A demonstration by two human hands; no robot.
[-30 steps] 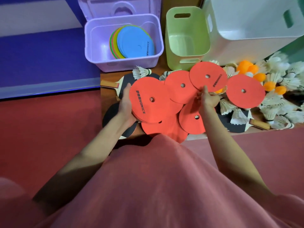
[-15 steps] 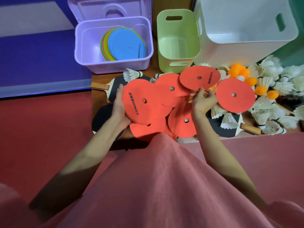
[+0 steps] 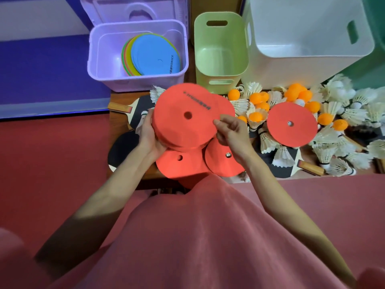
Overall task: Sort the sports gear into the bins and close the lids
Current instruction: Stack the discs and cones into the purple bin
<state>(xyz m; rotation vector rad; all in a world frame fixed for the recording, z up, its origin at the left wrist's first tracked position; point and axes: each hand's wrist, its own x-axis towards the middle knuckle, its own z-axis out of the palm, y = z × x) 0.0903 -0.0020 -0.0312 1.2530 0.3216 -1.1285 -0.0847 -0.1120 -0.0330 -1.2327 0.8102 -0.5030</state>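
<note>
A person's left hand (image 3: pixel 150 137) grips the left edge of a stack of red discs (image 3: pixel 185 117), fingers curled around it, while the right hand (image 3: pixel 233 133) pinches the stack's right edge between thumb and fingertips. More red discs lie beneath and one red disc (image 3: pixel 291 124) rests apart to the right on shuttlecocks (image 3: pixel 337 140) and orange balls (image 3: pixel 259 98). Behind stand a lilac bin (image 3: pixel 100 65) holding coloured discs (image 3: pixel 153 54), a green bin (image 3: pixel 220 78) and a white bin (image 3: pixel 291 67).
</note>
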